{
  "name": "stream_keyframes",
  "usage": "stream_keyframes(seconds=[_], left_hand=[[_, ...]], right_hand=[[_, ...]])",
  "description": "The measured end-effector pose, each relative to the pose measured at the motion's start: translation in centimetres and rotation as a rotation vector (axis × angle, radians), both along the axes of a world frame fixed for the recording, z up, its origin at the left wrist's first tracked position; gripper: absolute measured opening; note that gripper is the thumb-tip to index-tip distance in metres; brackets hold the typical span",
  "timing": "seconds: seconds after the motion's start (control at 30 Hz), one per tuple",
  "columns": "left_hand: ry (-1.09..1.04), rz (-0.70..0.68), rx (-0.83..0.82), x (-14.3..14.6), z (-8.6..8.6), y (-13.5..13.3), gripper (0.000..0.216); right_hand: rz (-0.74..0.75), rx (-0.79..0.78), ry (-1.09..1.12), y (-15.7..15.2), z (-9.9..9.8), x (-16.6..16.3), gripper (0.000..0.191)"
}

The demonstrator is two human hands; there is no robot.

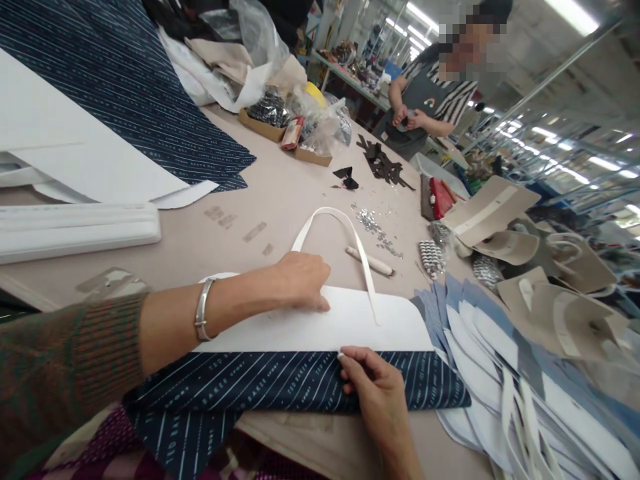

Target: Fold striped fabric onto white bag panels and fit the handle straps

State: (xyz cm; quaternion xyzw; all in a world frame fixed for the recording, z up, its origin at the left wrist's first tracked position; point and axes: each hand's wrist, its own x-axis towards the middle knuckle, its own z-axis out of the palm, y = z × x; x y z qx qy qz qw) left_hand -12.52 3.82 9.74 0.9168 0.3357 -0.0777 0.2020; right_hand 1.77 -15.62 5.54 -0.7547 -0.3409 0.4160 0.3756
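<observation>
A white bag panel with a looped white strap handle lies before me on the table. Along its near side, navy fabric printed with pale lettering and stripes is folded over. My left hand rests on the white panel by the strap's left end, its fingers curled down; anything under them is hidden. At the fabric's upper edge, my right hand pinches the navy fabric between thumb and fingers.
A white pen-like stick and scattered metal bits lie beyond the strap. Stacked pale panels with straps are at right, beige bag pieces behind them. Navy sheets cover the left. Opposite stands a person with hands together.
</observation>
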Motion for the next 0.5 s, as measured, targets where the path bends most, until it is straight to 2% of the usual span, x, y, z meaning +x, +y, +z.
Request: stream_keyframes(seconds=[0.33, 0.43, 0.5], left_hand=[[0.089, -0.18, -0.285, 3.0, 0.3, 3.6, 0.062], [0.077, -0.243, -0.441, 3.8, 0.2, 4.1, 0.063], [0.085, -0.274, -0.61, 4.1, -0.1, 4.1, 0.061]], right_hand=[[0.089, -0.009, -0.046, 0.3, 0.1, -0.1, 0.026], [0.108, -0.041, -0.064, 0.2, 0.1, -0.1, 0.028], [0.12, -0.046, -0.081, 0.2, 0.1, -0.1, 0.029]])
